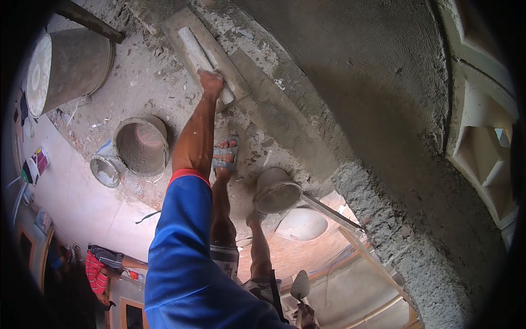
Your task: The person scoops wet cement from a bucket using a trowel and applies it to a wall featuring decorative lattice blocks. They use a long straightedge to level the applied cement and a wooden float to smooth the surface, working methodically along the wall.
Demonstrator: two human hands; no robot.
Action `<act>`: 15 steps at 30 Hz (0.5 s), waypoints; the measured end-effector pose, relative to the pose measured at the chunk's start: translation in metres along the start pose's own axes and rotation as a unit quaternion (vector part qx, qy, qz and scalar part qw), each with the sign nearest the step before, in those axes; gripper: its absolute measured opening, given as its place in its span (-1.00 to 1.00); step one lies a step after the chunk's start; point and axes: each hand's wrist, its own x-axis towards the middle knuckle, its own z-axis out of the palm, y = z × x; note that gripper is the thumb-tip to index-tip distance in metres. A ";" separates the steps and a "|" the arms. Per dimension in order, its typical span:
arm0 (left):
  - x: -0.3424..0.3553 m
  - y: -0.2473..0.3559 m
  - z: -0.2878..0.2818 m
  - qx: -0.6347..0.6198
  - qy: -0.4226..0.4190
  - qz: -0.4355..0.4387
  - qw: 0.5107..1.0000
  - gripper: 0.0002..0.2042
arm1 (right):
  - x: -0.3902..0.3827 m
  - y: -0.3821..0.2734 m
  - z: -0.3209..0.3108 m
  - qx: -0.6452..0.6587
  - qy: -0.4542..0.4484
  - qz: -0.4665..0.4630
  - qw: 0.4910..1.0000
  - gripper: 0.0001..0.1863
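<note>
My left arm, in a blue sleeve, reaches forward. My left hand (211,83) is closed around the pale handle of a long plastering float (223,59). The float lies over a strip of wet grey mortar (279,115) along the foot of the plastered wall (361,49). Low in the picture, partly cut off by its edge, my right hand (307,317) grips a pointed trowel (300,285), its blade facing up. That hand's fingers are dim.
A mortar-caked bucket (141,145) stands beside a smaller pail (105,171); another bucket (278,191) is near my feet. A large drum (76,68) stands far left. The rough ledge (394,230) edges the right. A person in red stripes (97,271) is lower left.
</note>
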 end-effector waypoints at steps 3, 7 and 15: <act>-0.054 0.074 -0.043 -0.256 -0.083 -0.137 0.953 -0.80 | -0.014 0.000 0.017 0.049 0.021 -0.140 0.989 -0.85; -0.122 0.139 -0.146 -0.411 -0.160 -0.294 0.848 -0.91 | -0.020 -0.077 0.022 -0.104 0.022 -0.274 0.956 -0.84; -0.260 0.206 -0.215 -0.492 -0.160 -0.483 0.707 -0.87 | -0.069 -0.223 0.009 -0.217 0.011 -0.668 0.712 -0.78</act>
